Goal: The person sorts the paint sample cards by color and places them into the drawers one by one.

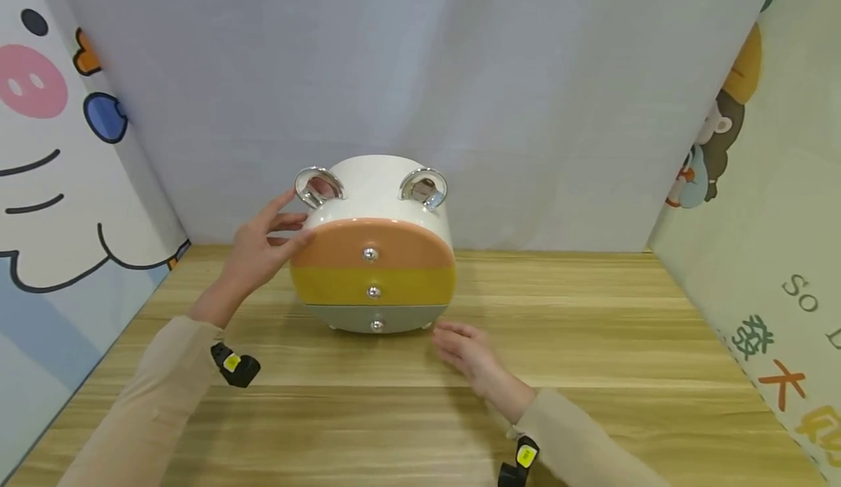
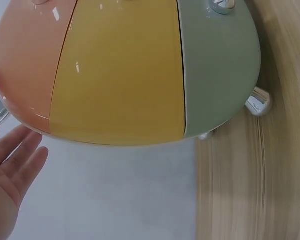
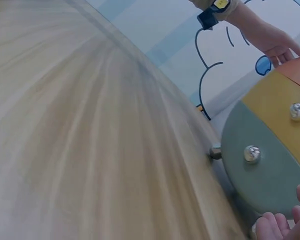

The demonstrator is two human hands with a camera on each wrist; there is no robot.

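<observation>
A small rounded drawer box [image 1: 376, 206] with a white shell stands upright on the wooden table. Its front has an orange drawer [image 1: 407, 242], a yellow drawer [image 1: 335, 286] and a grey-green drawer [image 1: 348, 315], all closed, each with a silver knob. Two silver ear-shaped loops [image 1: 318, 188] sit on top. My left hand [image 1: 263, 242] touches the box's upper left side, thumb by the orange drawer's edge and fingers spread near the left loop. My right hand [image 1: 469, 355] is by the lower right foot with relaxed fingers, holding nothing; whether its fingertips touch the box I cannot tell.
The wood-grain table [image 1: 558, 326] extends around the box on all sides. A pale curtain-like backdrop [image 1: 558, 107] hangs behind. Printed panels stand at the left [image 1: 79, 180] and right [image 1: 742, 253]. Small black cameras [image 1: 236, 366] are strapped at both wrists.
</observation>
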